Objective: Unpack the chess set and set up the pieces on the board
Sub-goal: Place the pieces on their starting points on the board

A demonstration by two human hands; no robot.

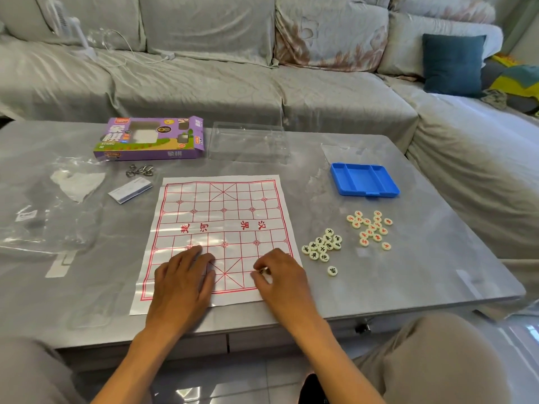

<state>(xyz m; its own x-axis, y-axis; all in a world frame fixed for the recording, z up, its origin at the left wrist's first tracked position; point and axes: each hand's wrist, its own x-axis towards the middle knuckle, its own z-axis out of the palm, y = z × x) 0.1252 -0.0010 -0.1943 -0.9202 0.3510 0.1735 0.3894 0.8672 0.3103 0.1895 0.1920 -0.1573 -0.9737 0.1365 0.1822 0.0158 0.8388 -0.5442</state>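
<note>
Right hand (277,272) pinches something small, hidden, on paper board (221,217).

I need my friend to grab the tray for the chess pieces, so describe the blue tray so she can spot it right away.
Start at the paper chess board in the middle of the grey table and look beyond its far right corner. The blue tray lies there, just beyond the loose round pieces. It is the only bright blue thing on the table, rectangular, with empty compartments.
</note>
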